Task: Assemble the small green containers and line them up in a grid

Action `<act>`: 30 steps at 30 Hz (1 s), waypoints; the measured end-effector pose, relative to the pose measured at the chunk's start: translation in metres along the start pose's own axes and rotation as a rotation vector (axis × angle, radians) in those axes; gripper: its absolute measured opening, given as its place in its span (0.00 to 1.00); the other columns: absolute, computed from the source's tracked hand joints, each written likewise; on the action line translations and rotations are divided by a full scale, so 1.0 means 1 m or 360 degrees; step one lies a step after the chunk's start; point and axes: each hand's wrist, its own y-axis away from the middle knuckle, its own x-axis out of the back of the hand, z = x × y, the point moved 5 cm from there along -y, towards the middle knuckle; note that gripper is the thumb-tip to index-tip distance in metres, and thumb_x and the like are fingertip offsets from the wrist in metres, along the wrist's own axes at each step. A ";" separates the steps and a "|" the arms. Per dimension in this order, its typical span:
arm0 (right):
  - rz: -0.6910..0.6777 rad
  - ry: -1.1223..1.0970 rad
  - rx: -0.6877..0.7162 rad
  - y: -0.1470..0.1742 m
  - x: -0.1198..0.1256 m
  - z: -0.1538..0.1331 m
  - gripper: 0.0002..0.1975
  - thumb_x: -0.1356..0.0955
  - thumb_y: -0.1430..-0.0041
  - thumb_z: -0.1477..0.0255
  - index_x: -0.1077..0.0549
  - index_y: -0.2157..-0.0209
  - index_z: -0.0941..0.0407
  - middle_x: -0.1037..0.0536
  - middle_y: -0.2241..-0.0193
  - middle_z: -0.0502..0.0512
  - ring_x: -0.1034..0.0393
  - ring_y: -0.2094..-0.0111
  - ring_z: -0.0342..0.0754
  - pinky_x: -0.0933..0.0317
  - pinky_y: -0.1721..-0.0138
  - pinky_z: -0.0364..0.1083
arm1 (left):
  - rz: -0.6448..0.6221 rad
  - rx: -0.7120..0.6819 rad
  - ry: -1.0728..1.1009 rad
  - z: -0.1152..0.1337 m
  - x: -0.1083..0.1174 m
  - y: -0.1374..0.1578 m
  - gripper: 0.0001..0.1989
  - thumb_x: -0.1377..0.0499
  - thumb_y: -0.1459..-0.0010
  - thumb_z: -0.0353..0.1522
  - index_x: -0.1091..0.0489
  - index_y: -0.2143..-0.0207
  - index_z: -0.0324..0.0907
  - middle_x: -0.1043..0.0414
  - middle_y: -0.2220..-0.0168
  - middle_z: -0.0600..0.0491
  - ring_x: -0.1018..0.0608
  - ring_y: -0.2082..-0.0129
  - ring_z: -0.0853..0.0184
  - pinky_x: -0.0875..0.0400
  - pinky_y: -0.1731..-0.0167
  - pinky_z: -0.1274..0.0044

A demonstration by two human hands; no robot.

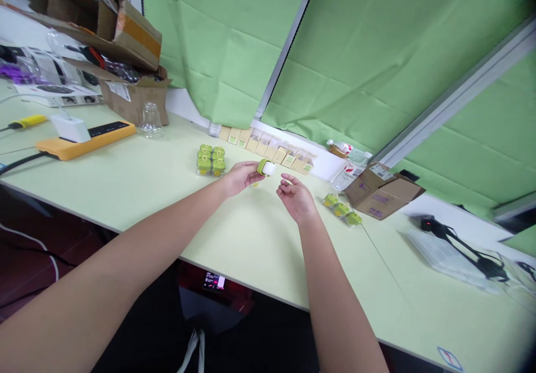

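Note:
My left hand (pixel 243 178) is closed on a small green lid with a white inside (pixel 268 168), held tilted above the middle of the table. Just below those fingers a bit of something clear and yellowish (pixel 255 184) shows, mostly hidden. My right hand (pixel 295 194) is a short way to the right of the lid, palm turned up, its fingers loosely curled and apart with nothing seen in them. Left of my hands stands a block of green-lidded clear containers (pixel 211 161). Farther right, a row of similar containers (pixel 341 210) sits on the table.
Small tan boxes (pixel 268 147) line the back edge. An orange power strip (pixel 87 141), a clear glass-like dome (pixel 151 120) and open cardboard boxes (pixel 136 96) are at left. On the right are plastic bottles (pixel 347 175), a cardboard carton (pixel 383 191) and a black headset (pixel 464 247).

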 end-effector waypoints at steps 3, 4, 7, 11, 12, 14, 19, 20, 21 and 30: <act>0.0016 -0.0016 0.0003 0.000 0.000 0.000 0.22 0.35 0.67 0.84 0.27 0.65 0.55 0.34 0.72 0.48 0.43 0.75 0.39 0.40 0.71 0.42 | -0.0003 0.0009 0.0003 0.000 0.000 0.000 0.05 0.39 0.45 0.23 0.25 0.65 0.32 0.21 0.65 0.46 0.20 0.65 0.69 0.24 0.58 0.76; 0.0019 -0.0024 0.0006 0.000 -0.001 0.000 0.22 0.36 0.67 0.84 0.27 0.65 0.55 0.34 0.72 0.48 0.43 0.76 0.38 0.41 0.72 0.42 | -0.0007 0.0010 0.0000 0.000 0.000 0.000 0.05 0.39 0.45 0.23 0.25 0.65 0.32 0.21 0.64 0.46 0.20 0.65 0.68 0.24 0.58 0.76; 0.0018 -0.0040 0.0002 0.001 -0.001 0.000 0.23 0.36 0.68 0.85 0.27 0.65 0.57 0.35 0.72 0.49 0.44 0.76 0.38 0.42 0.73 0.41 | -0.0014 0.0005 -0.0008 0.000 0.000 0.000 0.05 0.37 0.45 0.24 0.25 0.64 0.32 0.21 0.64 0.46 0.20 0.64 0.68 0.25 0.57 0.76; 0.0028 -0.0021 -0.0006 0.001 -0.002 0.000 0.24 0.37 0.68 0.85 0.27 0.65 0.57 0.35 0.73 0.49 0.47 0.77 0.38 0.44 0.75 0.41 | -0.0029 0.0005 -0.0023 0.000 0.000 0.000 0.06 0.37 0.46 0.24 0.25 0.64 0.32 0.21 0.64 0.45 0.20 0.65 0.69 0.25 0.56 0.76; 0.0033 -0.0016 -0.0009 0.001 -0.002 0.001 0.24 0.37 0.68 0.85 0.27 0.65 0.56 0.36 0.73 0.49 0.47 0.77 0.38 0.45 0.75 0.41 | -0.0032 0.0005 -0.0026 -0.001 0.000 0.000 0.06 0.37 0.45 0.24 0.25 0.64 0.32 0.22 0.63 0.45 0.20 0.64 0.69 0.25 0.56 0.76; 0.0038 -0.0014 -0.0010 0.000 -0.001 0.001 0.24 0.37 0.69 0.86 0.27 0.65 0.56 0.36 0.73 0.49 0.48 0.77 0.38 0.46 0.76 0.40 | -0.0035 0.0007 -0.0029 -0.001 0.000 0.000 0.06 0.37 0.45 0.24 0.24 0.64 0.32 0.22 0.63 0.45 0.20 0.64 0.68 0.25 0.56 0.76; 0.0056 -0.0027 0.0017 -0.002 0.003 0.003 0.26 0.38 0.71 0.87 0.26 0.64 0.58 0.35 0.73 0.50 0.43 0.75 0.38 0.45 0.74 0.40 | -0.0036 0.0011 -0.0023 -0.002 0.001 -0.002 0.06 0.38 0.45 0.24 0.25 0.64 0.32 0.22 0.63 0.45 0.20 0.65 0.68 0.24 0.58 0.76; 0.0062 -0.0021 0.0012 -0.002 0.004 0.003 0.26 0.37 0.70 0.86 0.26 0.64 0.58 0.35 0.72 0.50 0.43 0.75 0.38 0.44 0.73 0.40 | -0.0035 0.0009 -0.0024 -0.002 0.001 -0.002 0.06 0.38 0.45 0.24 0.25 0.64 0.32 0.22 0.64 0.45 0.20 0.65 0.68 0.24 0.58 0.76; 0.0066 -0.0008 0.0005 -0.002 0.004 0.004 0.25 0.36 0.68 0.86 0.26 0.64 0.58 0.34 0.72 0.50 0.42 0.74 0.39 0.43 0.72 0.41 | -0.0033 0.0008 -0.0026 -0.002 0.001 -0.002 0.06 0.38 0.45 0.24 0.25 0.64 0.32 0.22 0.64 0.45 0.20 0.65 0.68 0.24 0.58 0.76; 0.0088 0.0036 0.0030 -0.003 0.007 0.005 0.23 0.32 0.66 0.85 0.26 0.63 0.56 0.33 0.70 0.50 0.40 0.73 0.39 0.40 0.69 0.42 | -0.0031 -0.0002 -0.0032 -0.002 0.002 -0.003 0.06 0.38 0.45 0.25 0.25 0.63 0.32 0.21 0.62 0.44 0.20 0.64 0.68 0.24 0.56 0.75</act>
